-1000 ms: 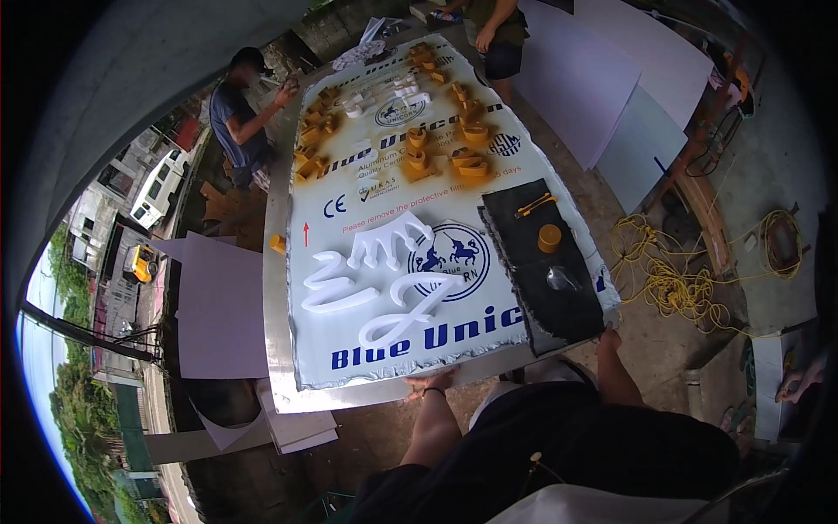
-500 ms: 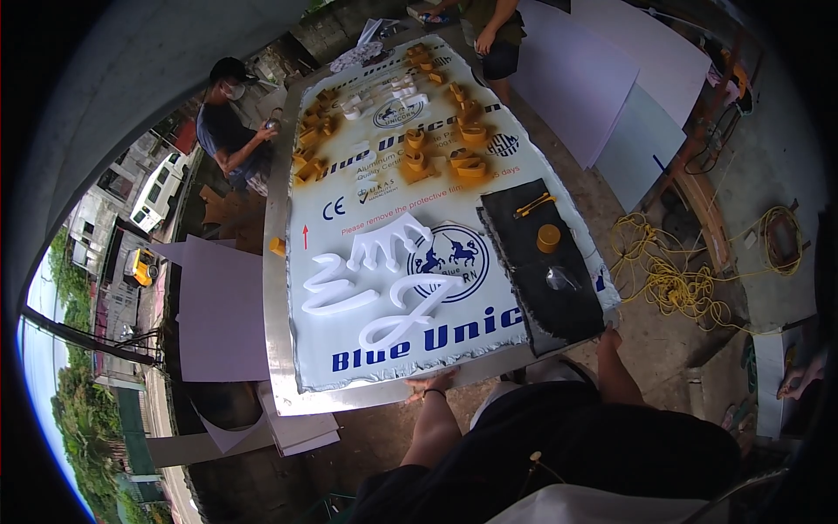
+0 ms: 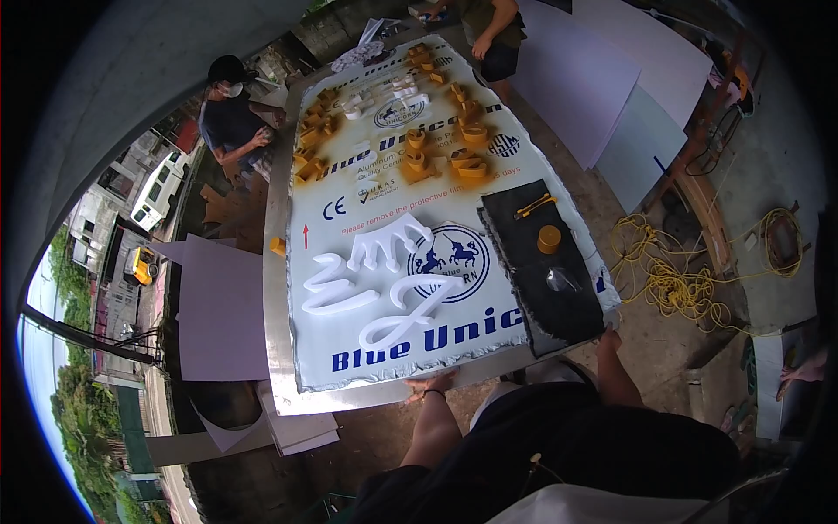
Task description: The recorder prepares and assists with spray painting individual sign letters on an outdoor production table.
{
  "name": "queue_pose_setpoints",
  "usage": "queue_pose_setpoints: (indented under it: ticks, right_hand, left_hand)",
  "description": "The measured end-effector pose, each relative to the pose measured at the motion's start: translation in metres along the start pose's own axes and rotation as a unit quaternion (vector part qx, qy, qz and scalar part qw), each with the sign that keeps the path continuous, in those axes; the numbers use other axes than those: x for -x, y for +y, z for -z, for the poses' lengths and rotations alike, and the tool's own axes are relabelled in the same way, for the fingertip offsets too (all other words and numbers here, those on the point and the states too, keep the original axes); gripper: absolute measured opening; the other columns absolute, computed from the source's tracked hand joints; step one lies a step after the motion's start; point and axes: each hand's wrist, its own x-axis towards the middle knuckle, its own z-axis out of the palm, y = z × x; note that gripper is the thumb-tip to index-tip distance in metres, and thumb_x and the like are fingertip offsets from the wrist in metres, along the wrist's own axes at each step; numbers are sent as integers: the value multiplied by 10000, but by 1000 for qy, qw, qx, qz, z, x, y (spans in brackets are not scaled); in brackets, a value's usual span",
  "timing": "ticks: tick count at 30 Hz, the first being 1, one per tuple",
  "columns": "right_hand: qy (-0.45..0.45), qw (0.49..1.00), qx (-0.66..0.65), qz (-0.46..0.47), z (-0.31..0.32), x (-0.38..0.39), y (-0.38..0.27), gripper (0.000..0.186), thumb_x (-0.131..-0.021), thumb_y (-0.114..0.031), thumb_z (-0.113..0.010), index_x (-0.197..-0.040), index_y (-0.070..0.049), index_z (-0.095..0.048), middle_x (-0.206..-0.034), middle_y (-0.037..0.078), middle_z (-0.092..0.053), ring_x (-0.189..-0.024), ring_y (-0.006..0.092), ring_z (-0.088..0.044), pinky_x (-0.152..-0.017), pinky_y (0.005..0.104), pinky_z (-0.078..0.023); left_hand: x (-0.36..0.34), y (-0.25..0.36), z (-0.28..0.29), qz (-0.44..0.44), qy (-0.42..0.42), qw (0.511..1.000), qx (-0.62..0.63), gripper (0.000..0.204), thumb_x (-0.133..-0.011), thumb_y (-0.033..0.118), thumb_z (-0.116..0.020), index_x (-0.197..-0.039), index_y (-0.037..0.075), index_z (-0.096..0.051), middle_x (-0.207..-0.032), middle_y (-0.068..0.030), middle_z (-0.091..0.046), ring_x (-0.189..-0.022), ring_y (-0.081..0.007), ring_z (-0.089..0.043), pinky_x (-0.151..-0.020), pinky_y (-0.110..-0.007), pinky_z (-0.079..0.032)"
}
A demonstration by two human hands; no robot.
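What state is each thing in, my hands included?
Left hand: at the table's near edge, fingers partly hidden
Right hand: at the table's near right corner
White letter shapes: uncoated white, lying loose on the printed covering
Ochre letter shapes: coloured, with stains around them
Black cloth: spread out, left edge frayed
Ochre cylinder: upright on the cloth
Yellow cord: tangled on the floor

Sheet (image 3: 332,244) on surface (image 3: 278,332). Near end: big loose letters (image 3: 340,304) left, mat (image 3: 567,319) right. On mat, sticks (image 3: 535,206) behind tub (image 3: 548,238). Smaller letters (image 3: 471,162) across far half. Off surface: stacked panels (image 3: 223,314) left, tangled cord (image 3: 668,275) on floor (image 3: 630,367) right.
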Motion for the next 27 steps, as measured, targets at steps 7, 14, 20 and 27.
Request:
queue_pose_setpoints:
  ticks: [7,14,20,27]
  right_hand:
    - [13,1000,-9,-27,3,5,-5,425,-780,-387,-436,-637,-4,-549,-581,93,-543,-514,184,-522,-476,324,-391]
    - [-18,999,34,-15,12,15,-14,432,-783,-398,-424,-682,0,-558,-614,100,-555,-548,201,-538,-514,338,-409]
    - [8,999,6,-31,2,3,-4,473,-793,-408,-404,-673,6,-597,-598,99,-574,-531,190,-558,-480,318,-416]
    - [12,999,23,-40,-1,-1,-3,465,-795,-409,-399,-659,-15,-605,-590,83,-575,-527,184,-559,-470,306,-421]
  left_hand:
    - [2,0,2,-1,9,1000,8,914,-547,636,-535,-1260,289,-80,-1329,-61,-5,-1154,-359,209,-851,-594,133]
    - [8,1,4,-4,24,1000,12,917,-546,634,-538,-1260,287,-79,-1329,-62,-8,-1156,-356,208,-852,-594,133]
    - [4,-1,2,-4,19,1000,13,902,-556,632,-529,-1259,293,-77,-1326,-60,9,-1145,-367,216,-839,-605,126]
    - [-4,-2,0,-3,6,1000,10,875,-573,629,-511,-1257,304,-74,-1322,-56,40,-1125,-388,231,-816,-624,115]
